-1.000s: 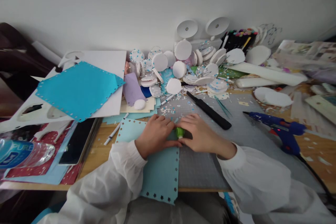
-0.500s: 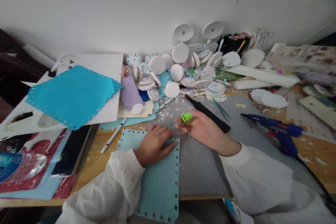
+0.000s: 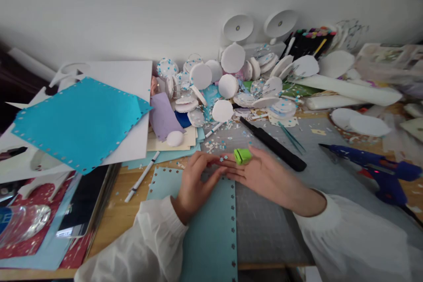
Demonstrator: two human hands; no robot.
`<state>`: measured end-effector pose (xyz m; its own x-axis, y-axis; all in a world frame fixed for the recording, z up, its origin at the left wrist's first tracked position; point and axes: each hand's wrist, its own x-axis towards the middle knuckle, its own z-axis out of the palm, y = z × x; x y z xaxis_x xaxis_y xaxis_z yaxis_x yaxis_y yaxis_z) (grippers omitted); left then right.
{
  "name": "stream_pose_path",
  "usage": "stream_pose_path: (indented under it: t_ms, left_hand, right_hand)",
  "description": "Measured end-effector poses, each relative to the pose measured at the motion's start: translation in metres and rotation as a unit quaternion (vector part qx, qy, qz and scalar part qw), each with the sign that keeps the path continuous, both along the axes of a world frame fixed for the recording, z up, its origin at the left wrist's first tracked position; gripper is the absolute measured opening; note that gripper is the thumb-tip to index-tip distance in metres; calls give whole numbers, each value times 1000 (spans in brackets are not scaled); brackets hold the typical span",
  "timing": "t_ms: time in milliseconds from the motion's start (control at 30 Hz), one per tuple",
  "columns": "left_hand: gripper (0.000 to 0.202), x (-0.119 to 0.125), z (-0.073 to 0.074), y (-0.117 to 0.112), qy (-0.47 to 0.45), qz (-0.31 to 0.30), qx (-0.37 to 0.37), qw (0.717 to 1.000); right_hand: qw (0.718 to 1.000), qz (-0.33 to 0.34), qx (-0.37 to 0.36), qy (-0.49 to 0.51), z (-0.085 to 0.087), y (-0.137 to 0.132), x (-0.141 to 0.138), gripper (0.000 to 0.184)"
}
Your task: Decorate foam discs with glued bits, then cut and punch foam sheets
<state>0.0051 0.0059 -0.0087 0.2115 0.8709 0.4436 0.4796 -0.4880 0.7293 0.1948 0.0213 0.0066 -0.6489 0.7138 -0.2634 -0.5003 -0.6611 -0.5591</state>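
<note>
My right hand point(image 3: 264, 176) is turned palm up with its fingers stretched to the left, holding a small bright green craft punch point(image 3: 243, 156) between thumb and palm. Tiny pale-blue flower cutouts point(image 3: 224, 158) lie at its fingertips. My left hand point(image 3: 198, 183) reaches to those fingertips, its thumb and fingers apart around them. Whether its fingers touch the cutouts I cannot tell. Beneath my left hand and forearm lies a light blue paper sheet point(image 3: 208, 233), with flower-shaped holes punched along its edges.
Behind my hands are a black stick-shaped tool point(image 3: 274, 145), blue tweezers point(image 3: 291, 137) and scattered paper bits point(image 3: 216, 143). A blue glue gun point(image 3: 373, 163) lies right on the grey cutting mat point(image 3: 267, 229). White discs point(image 3: 228, 86) crowd the back; bright blue punched paper point(image 3: 82, 123) lies left.
My right hand has turned its palm further up, showing the cutouts at its fingertips. My left hand has lifted from the sheet and come to those fingertips. The view has shifted slightly.
</note>
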Motion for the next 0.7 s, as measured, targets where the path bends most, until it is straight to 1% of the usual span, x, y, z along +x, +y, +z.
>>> stream_pose_path:
  t_ms: [167, 233, 333, 433, 533, 633, 700]
  left_hand:
    - [4, 0, 0, 3, -14, 5, -20, 1000]
    - [4, 0, 0, 3, -22, 7, -33, 999]
    - [10, -1, -2, 4, -40, 18, -47, 998]
    - [10, -3, -6, 4, -63, 27, -79, 995]
    - [10, -4, -9, 5, -75, 25, -99, 992]
    - [8, -5, -10, 6, -69, 10, -92, 993]
    - [9, -4, -10, 6, -56, -9, -80, 995]
  right_hand:
    - [999, -29, 19, -32, -16, -6, -8, 34]
    - [998, -31, 31, -40, -20, -8, -12, 32]
    - [997, -24, 50, -57, -20, -9, -13, 34]
    - [990, -36, 76, -117, -15, -6, -9, 38]
    - [964, -79, 131, -219, -11, -1, 0, 39]
    - [921, -120, 197, -314, -8, 5, 8, 34]
    - [894, -130, 236, -357, -4, 8, 12, 32]
